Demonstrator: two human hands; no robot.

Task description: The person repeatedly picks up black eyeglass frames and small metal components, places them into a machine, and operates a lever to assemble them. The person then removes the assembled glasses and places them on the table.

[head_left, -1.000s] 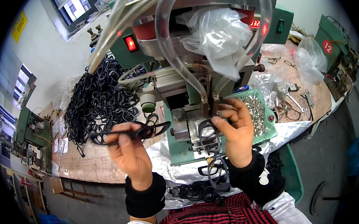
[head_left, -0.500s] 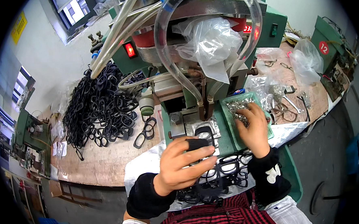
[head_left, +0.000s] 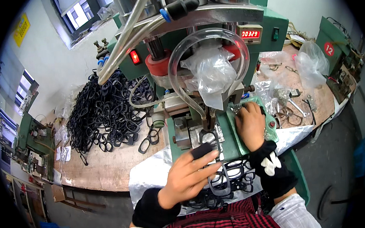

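Below looped clear tubing (head_left: 173, 69), left hand (head_left: 182, 180) at rounded eyeglass frame (head_left: 218, 142).

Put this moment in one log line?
left hand: at glasses frame | right hand: at green tray | black frames: heaped left

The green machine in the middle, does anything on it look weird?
Yes: a crumpled clear plastic bag hangs on the front of the machine, by the looped clear tube. It looks odd because floppy plastic seems out of place among metal parts, though someone may have put it there deliberately.
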